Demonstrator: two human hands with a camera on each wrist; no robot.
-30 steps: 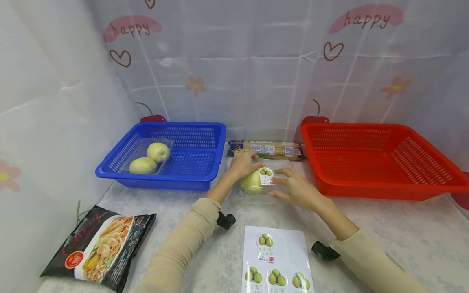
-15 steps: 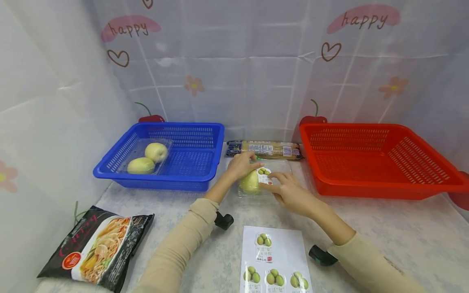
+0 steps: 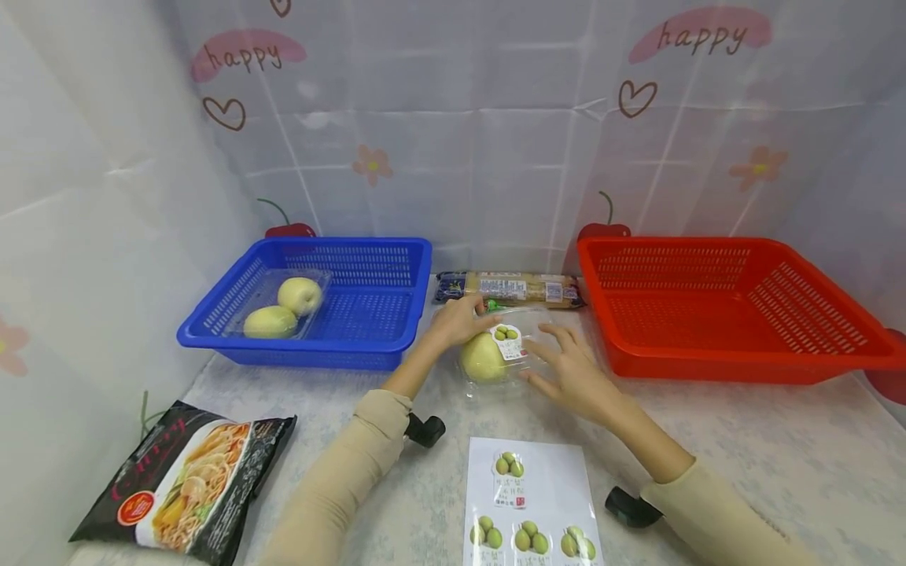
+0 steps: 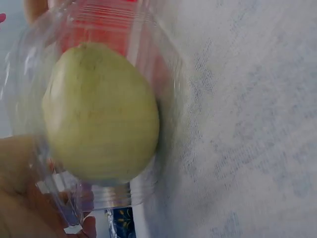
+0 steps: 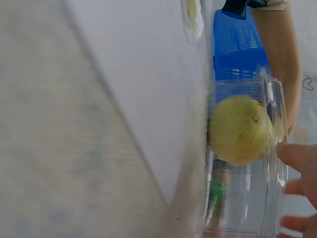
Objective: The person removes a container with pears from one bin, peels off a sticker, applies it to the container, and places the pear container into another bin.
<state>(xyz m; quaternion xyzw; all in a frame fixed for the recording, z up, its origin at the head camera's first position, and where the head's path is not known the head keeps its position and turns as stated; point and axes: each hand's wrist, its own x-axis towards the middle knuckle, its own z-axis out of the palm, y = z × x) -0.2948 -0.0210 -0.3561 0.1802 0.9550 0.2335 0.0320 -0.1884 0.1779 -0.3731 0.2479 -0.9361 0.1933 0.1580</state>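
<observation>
A clear plastic clamshell box [image 3: 525, 316] with a pale yellow-green pear [image 3: 484, 360] in its left part stands at the middle of the table. On its lid sits a white label [image 3: 508, 343] with printed pears. My left hand [image 3: 456, 322] grips the box's back left corner, thumb over the lid. Spread fingers of my right hand [image 3: 575, 376] lie at the lid's right side, close to the label. The right wrist view has those fingertips along the lid edge of the box [image 5: 242, 198]. In the left wrist view, the pear [image 4: 101, 114] shows through the plastic.
A blue basket [image 3: 396, 346] at left holds a clear box with two pears [image 3: 272, 322]. At right stands a red basket [image 3: 708, 365]. Behind the box lies a long packet [image 3: 524, 288]. A label sheet [image 3: 531, 464] and a black noodle bag [image 3: 187, 479] lie nearer.
My right fingers came in over the label, then drew back to the right and spread. The box has shifted and turned slightly, while my left hand keeps its place at the corner.
</observation>
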